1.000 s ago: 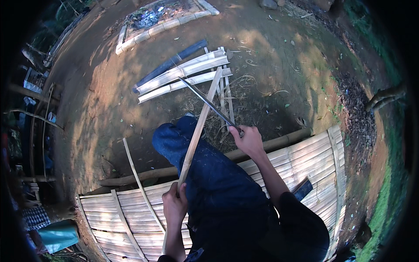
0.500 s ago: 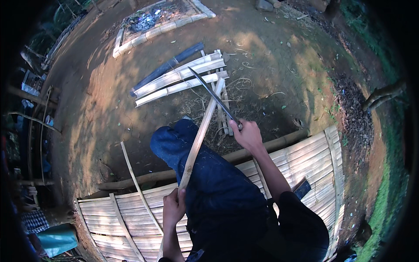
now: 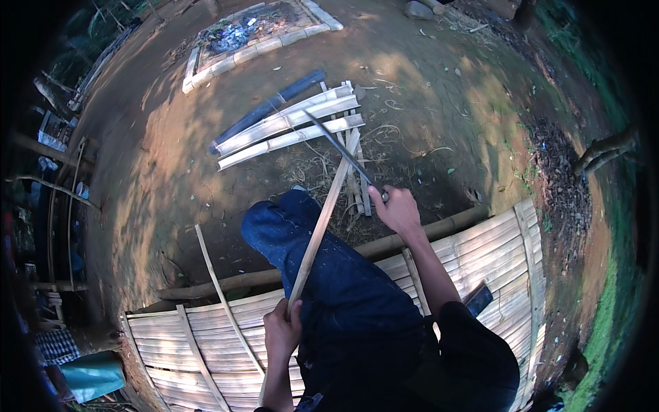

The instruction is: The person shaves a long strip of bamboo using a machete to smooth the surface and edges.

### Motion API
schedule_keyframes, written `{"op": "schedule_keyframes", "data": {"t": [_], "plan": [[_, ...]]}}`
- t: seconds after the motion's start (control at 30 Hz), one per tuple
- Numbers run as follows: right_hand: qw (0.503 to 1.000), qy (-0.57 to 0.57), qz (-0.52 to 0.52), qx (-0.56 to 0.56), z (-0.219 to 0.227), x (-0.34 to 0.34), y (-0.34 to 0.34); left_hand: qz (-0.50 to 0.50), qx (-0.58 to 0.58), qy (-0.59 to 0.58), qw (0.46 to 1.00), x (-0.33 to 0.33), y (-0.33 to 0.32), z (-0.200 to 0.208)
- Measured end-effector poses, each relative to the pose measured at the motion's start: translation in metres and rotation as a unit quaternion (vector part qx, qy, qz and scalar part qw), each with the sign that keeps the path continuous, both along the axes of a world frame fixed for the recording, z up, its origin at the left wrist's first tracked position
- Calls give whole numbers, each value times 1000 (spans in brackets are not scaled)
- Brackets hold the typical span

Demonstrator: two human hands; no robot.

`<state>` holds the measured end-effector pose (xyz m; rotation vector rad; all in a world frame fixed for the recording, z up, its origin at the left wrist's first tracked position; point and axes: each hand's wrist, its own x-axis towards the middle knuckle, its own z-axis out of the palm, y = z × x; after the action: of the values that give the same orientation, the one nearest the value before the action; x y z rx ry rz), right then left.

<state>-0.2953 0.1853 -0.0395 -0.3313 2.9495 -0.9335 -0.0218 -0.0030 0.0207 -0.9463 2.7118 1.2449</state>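
My left hand (image 3: 282,326) is closed round the lower end of a long bamboo strip (image 3: 321,226), which slants up across my thigh toward the ground pile. In my right hand (image 3: 398,208) is the handle of a machete (image 3: 341,149) with a long dark blade. The blade points up and left, crossing over the strip near its far end; whether the edge touches the strip I cannot tell. Beyond the blade lie split bamboo pieces (image 3: 295,137), pale inside. A dark bamboo length (image 3: 268,110) rests beside them.
I sit on a bamboo slat platform (image 3: 185,343) edged by a round pole (image 3: 439,225). A dark phone (image 3: 478,300) lies on it to my right. A thin strip (image 3: 218,281) leans at the left. Shavings (image 3: 391,134) litter the ground. A bordered ash bed (image 3: 264,48) is farther off.
The view has shifted slightly. The strip in my left hand stands a little differently under the blade, its grip turned somewhat. My right hand keeps the machete in much the same place.
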Motion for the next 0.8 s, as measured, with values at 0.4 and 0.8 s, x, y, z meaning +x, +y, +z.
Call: {"op": "schedule_keyframes", "data": {"t": [0.4,0.8], "plan": [[971,117,204,-42,6,50,1,-40,29,-15,999,-15,0,8],[932,245,265,-40,37,65,-13,-21,171,41,984,-14,-9,-7]]}}
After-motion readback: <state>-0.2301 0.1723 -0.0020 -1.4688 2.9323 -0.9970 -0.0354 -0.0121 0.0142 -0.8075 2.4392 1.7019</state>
